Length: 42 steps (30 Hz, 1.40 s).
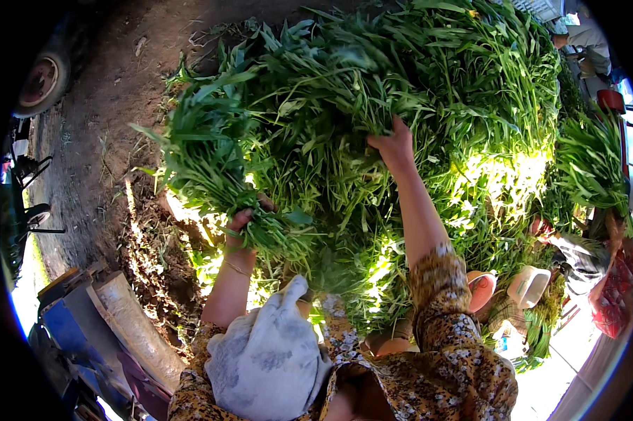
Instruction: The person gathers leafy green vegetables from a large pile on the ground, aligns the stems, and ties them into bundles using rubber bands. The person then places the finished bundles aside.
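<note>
Over a leafy heap (471, 84), your left hand (243, 219) clamped round a bunch (205, 151), right hand (396, 146) half-hidden, can't tell grip

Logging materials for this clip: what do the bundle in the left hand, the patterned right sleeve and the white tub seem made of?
Bundle: plant matter, faintly shiny; long green leaves and stems show.
Right sleeve: probably thin cloth, matte; it creases softly.
White tub: likely smooth plastic, given its rounded corners and even colour, though glare leaves this open.
</note>
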Motion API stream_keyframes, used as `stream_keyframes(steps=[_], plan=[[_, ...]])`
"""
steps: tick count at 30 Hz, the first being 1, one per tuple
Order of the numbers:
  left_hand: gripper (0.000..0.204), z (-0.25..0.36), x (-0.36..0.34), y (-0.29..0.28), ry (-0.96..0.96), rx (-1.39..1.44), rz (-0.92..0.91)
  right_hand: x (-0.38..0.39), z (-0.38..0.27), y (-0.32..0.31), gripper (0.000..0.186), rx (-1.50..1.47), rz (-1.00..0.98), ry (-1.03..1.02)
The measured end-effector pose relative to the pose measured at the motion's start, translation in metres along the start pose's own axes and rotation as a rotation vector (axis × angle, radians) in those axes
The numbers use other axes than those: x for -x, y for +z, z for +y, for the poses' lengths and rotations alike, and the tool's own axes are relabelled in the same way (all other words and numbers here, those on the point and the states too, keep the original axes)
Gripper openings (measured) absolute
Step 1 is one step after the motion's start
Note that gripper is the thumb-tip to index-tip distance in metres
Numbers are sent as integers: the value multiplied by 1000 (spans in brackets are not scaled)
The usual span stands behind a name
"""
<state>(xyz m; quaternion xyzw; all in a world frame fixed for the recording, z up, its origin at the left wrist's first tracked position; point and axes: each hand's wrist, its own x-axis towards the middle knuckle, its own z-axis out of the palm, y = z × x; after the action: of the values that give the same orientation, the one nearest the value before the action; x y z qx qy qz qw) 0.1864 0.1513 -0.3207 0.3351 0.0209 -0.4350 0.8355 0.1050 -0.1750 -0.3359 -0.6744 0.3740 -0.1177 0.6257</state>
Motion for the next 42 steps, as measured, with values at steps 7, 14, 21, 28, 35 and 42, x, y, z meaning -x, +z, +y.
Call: stream_keyframes(steps=[7,14,21,28,35,42], plan=[[34,-4,-10,3,-81,101,150,20,28,9,56,219,-24,-27],[33,-12,1,-31,-57,153,177,28,11,-1,35,553,-2,-6],[32,-9,4,-25,-86,99,273,24,-53,25,23,344,218,-453],[37,-10,3,-22,-88,65,203,4,15,58,52,1036,126,-154],[39,-8,7,-31,-77,60,194,-4,-12,-31,25,-486,14,514],[41,-12,-8,-8,-108,89,119,-3,-4,-31,31,-623,18,523]])
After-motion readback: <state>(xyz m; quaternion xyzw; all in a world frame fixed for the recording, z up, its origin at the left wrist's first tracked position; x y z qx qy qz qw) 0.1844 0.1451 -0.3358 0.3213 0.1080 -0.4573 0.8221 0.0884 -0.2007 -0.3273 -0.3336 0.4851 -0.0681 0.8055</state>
